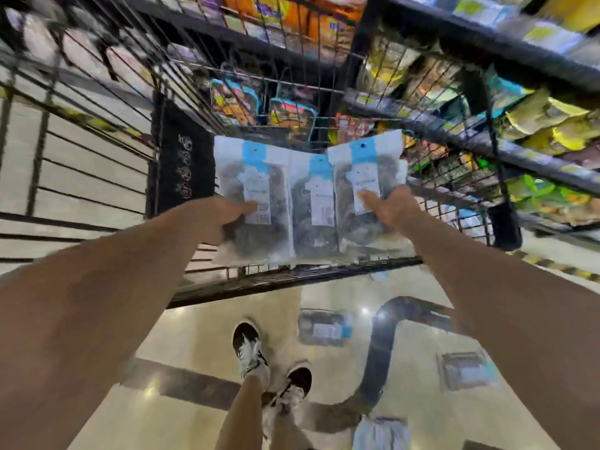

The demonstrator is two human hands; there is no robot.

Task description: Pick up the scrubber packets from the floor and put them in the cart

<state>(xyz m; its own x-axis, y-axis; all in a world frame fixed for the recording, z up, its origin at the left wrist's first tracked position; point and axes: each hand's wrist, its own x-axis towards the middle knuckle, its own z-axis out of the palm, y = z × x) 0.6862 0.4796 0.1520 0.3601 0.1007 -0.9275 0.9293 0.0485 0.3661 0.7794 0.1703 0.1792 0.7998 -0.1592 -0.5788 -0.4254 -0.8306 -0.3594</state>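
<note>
Three clear scrubber packets [311, 196] with blue-and-white headers are held side by side above the near rim of the black wire cart [292, 282]. My left hand [224, 212] grips the left packet, thumb on its label. My right hand [389, 206] grips the right packet the same way. The middle packet is pinched between the two. More scrubber packets lie on the floor: one [324, 328] just beyond my feet, one [467, 368] to the right, one [380, 433] at the bottom edge.
Colourful packets [240, 102] lie deep inside the cart. A black mat [178, 164] hangs at the cart's left side. Store shelves [519, 134] full of goods run along the right. My shoes [253, 352] stand on the glossy tiled floor.
</note>
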